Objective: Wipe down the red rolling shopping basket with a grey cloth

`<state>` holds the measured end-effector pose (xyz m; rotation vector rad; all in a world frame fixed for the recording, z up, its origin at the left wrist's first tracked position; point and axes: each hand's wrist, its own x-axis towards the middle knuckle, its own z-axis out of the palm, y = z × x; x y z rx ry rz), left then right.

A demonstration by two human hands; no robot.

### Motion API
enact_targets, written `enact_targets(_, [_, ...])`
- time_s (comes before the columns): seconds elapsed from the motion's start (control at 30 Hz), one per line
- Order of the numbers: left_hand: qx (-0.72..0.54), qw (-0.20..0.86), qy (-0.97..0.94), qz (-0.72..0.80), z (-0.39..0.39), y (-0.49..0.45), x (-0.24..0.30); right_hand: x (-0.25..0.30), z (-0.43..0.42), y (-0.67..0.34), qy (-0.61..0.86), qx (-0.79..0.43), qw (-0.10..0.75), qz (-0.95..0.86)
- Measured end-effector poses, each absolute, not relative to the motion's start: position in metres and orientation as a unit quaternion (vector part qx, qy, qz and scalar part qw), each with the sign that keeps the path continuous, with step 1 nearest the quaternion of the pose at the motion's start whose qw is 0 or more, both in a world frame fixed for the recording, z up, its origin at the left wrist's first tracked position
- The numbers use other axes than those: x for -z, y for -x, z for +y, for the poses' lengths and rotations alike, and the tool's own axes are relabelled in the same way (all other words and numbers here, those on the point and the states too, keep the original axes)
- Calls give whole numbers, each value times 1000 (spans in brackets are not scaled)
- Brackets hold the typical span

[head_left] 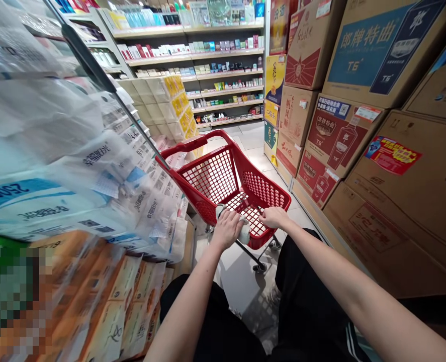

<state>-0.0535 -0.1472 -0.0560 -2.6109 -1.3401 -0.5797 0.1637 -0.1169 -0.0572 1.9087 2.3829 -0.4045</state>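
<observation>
A red plastic shopping cart (266,193) with a lattice basket stands in front of my legs, turned at an angle. My left hand (228,229) presses a pale grey-green cloth (244,233) against the cart's near rim, its fingers curled over the cloth. To the right, my right hand (274,217) is closed around the near rim of the same cart. Its fingertips are partly hidden. A thin metal pole (136,120) with a dark grip (89,58) rises from the cart's far left side, beside the red push handle (183,147).
Plastic-wrapped paper packs (94,176) are stacked close on the left, above orange-and-white packages (128,301). Cardboard cartons (358,136) line the right side. Shelves of small boxed goods (192,50) stand at the back, behind a yellow-and-white stack (170,105). Pale floor tiles (253,138) run between.
</observation>
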Motion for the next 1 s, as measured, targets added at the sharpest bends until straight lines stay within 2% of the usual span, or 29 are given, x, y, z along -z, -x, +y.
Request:
enact_targets(0.23, [218, 85, 824, -516, -111, 75, 48, 57, -119, -151, -622, 134, 19, 771])
enact_targets(0.6, [216, 62, 863, -452, -184, 18, 70, 59, -119, -158, -644, 125, 9, 755])
enact_targets(0.73, [207, 72, 874, -434, -158, 41, 62, 57, -120, -158, -635, 130, 20, 762])
enact_targets(1.0, [238, 105, 812, -523, -117, 61, 54, 59, -117, -150, -637, 129, 3, 760])
